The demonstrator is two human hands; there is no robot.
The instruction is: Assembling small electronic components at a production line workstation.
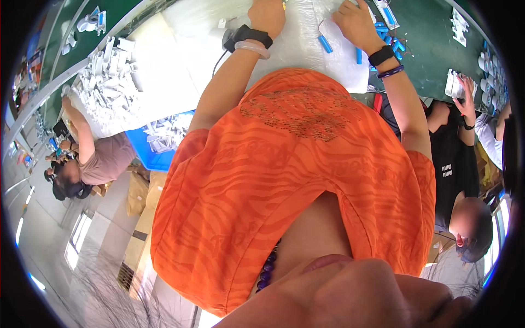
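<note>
My left hand (267,17) is at the top edge, over the white sheet (180,54) covering the work surface; its fingers are cut off by the picture's edge. To its right, my right hand (356,26) has bent, closed fingers, and whatever they hold is hidden. Just below that hand a blue cylinder (325,44) lies on clear plastic film. Another blue cylinder (359,56) lies below the right wrist. Several more blue cylinders (395,45) are heaped beside it on the green tabletop (426,33). Above them lies a white plastic housing (386,12) with a blue cylinder inside.
A big heap of white plastic parts (109,82) spreads on the left. Below it, a blue bin (158,161) holds more white pieces. A co-worker (106,158) sits at left; another person (454,158) at right has a hand near a white part (454,85). White parts (459,26) lie far right.
</note>
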